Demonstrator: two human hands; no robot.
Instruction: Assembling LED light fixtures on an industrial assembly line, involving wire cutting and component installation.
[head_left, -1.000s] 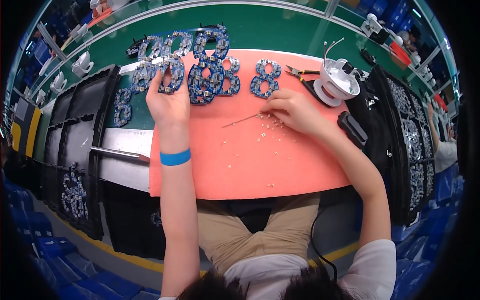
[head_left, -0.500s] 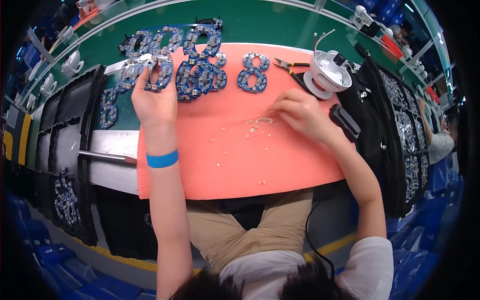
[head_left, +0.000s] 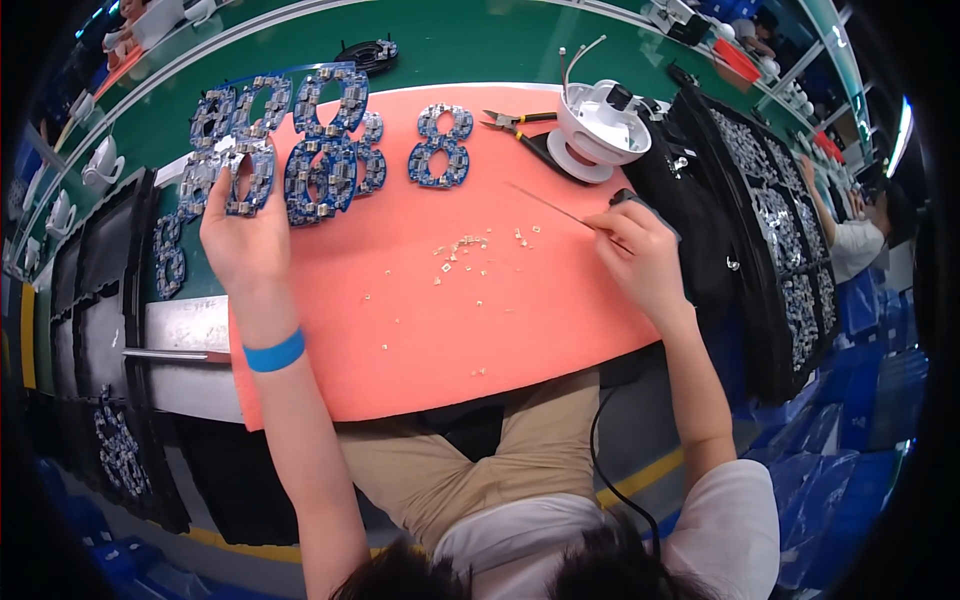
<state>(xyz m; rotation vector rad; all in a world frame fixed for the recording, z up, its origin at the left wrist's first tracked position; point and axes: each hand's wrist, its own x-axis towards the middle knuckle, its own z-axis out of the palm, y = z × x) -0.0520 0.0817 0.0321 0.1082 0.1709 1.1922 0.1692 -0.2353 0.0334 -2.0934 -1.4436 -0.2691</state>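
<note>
My left hand (head_left: 247, 235), with a blue band (head_left: 274, 352) on its wrist, grips the near edge of a blue circuit board (head_left: 250, 178) with ring-shaped cut-outs. More such boards (head_left: 335, 100) overlap beyond and beside it. My right hand (head_left: 640, 255) is closed on a thin, pointed metal tool, seemingly tweezers (head_left: 552, 206), its tip pointing left above the orange mat (head_left: 400, 390). Between my hands, tiny pale components (head_left: 468, 241) lie scattered on the mat. One figure-eight circuit board (head_left: 440, 147) lies apart near the mat's far edge.
Cutting pliers (head_left: 520, 120) and a white bowl-shaped housing (head_left: 603, 130) with wires stand at the far right of the mat. Black trays of boards (head_left: 775, 220) flank the right side, and black trays (head_left: 95, 275) the left. A metal bar (head_left: 175, 355) lies at left.
My right hand has moved right, away from the loose components, and the thin tool now shows in it. My left hand keeps its grip on the board. The whole view has shifted.
</note>
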